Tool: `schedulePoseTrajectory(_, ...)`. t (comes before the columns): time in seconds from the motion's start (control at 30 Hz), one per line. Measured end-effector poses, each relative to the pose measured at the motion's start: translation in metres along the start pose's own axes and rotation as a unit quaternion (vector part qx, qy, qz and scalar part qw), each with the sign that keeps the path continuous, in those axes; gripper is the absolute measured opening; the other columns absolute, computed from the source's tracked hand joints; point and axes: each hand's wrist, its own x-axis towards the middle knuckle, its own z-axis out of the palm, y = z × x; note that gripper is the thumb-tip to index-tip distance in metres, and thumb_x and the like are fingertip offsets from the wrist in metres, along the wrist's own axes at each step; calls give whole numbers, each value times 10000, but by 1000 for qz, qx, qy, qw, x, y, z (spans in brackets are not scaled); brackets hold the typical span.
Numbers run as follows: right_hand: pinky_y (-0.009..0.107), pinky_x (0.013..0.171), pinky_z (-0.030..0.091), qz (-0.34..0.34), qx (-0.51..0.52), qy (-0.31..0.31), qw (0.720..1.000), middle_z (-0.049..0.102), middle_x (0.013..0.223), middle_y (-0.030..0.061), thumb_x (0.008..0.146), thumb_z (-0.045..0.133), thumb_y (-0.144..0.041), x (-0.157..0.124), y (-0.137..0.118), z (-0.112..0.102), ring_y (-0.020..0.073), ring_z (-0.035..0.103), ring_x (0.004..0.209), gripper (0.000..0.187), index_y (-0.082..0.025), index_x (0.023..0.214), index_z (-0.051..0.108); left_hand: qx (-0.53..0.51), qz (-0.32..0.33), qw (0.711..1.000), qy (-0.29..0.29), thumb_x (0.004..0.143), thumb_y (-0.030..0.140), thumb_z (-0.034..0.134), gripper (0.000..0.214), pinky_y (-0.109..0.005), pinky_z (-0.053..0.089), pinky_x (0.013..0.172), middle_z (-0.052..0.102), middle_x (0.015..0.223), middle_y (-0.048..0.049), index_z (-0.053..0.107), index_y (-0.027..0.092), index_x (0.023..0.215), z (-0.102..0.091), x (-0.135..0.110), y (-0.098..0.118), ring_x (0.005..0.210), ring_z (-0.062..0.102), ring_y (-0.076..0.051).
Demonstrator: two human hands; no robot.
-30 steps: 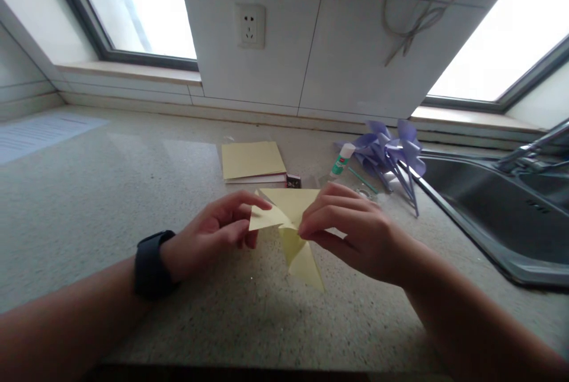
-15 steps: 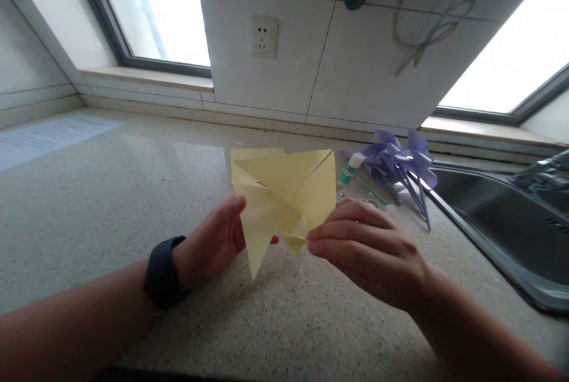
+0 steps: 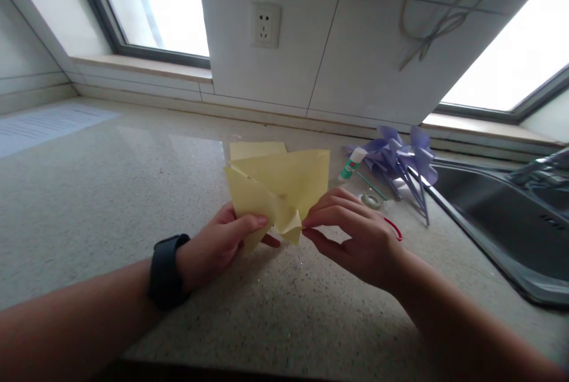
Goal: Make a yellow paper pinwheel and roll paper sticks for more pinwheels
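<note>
A pale yellow sheet of paper [image 3: 284, 183], cut and partly folded into pinwheel flaps, is held upright just above the speckled counter [image 3: 111, 192]. My left hand [image 3: 222, 245], with a black watch on its wrist, grips the sheet's lower left flap between thumb and fingers. My right hand [image 3: 355, 239] pinches the curled flaps at the sheet's centre. Behind the sheet, the top of a stack of yellow paper [image 3: 255, 149] shows on the counter.
Purple paper pinwheels [image 3: 400, 153] lie at the back right beside a glue stick [image 3: 351, 165], a roll of clear tape [image 3: 371, 198] and something with a red handle [image 3: 393, 228]. A steel sink [image 3: 502, 216] with a tap [image 3: 540, 168] fills the right side. A wall socket [image 3: 265, 25] sits above.
The yellow sheet was lifted from low over the counter and turned upright to face me. My left hand shifted its grip to the lower left flap while my right kept pinching the centre.
</note>
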Motion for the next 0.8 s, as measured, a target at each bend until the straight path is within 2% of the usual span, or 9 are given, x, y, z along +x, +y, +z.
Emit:
schedulePoseTrajectory(0.13, 359, 820, 533, 12, -9, -7, 1000, 716, 956, 39, 870, 690, -76, -1, 1, -2, 188, 619, 936, 233, -211, 1057, 655, 11, 6, 1000, -4, 816, 257, 751, 250, -344, 639, 733, 731, 1096, -81, 759, 206, 1061, -3, 1, -2, 938, 684, -233)
schedulePoseTrajectory(0.27, 405, 872, 465, 26, -58, -6, 998, 729, 947, 16, 849, 719, -99, -1, -2, -4, 198, 604, 948, 205, -218, 1001, 652, 18, 17, 1000, -18, 842, 258, 727, 251, -340, 644, 716, 720, 1150, -82, 760, 226, 1089, -5, 2, -5, 954, 681, -234)
schedulePoseTrajectory(0.4, 417, 862, 410, 67, -62, -8, 996, 711, 951, 9, 850, 705, -117, -1, -3, -2, 206, 592, 961, 179, -224, 975, 635, 21, 14, 1000, -14, 841, 253, 716, 216, -311, 638, 682, 721, 1107, -65, 764, 227, 1050, -3, 2, -5, 929, 669, -219)
schedulePoseTrajectory(0.57, 408, 854, 399, 113, -20, 15, 993, 680, 925, 4, 882, 691, -134, -2, -1, 1, 199, 568, 952, 152, -228, 984, 627, 30, 4, 999, -20, 819, 250, 718, 217, -307, 629, 658, 703, 1116, -71, 760, 213, 1028, -3, 2, -5, 882, 652, -210)
schedulePoseTrajectory(0.7, 403, 844, 408, 119, 4, 38, 992, 662, 892, -2, 904, 695, -158, -1, -1, 2, 191, 563, 927, 119, -235, 969, 632, 27, -2, 999, -27, 822, 264, 720, 225, -291, 621, 652, 709, 1066, -67, 755, 202, 1035, -6, 4, -7, 837, 659, -193)
schedulePoseTrajectory(0.8, 396, 827, 413, 106, -5, 43, 993, 661, 865, -7, 905, 704, -159, 0, -1, 0, 181, 573, 900, 108, -230, 943, 632, 24, -7, 999, -30, 818, 280, 732, 219, -269, 605, 627, 723, 969, -57, 753, 182, 1013, -9, 5, -9, 727, 672, -163)
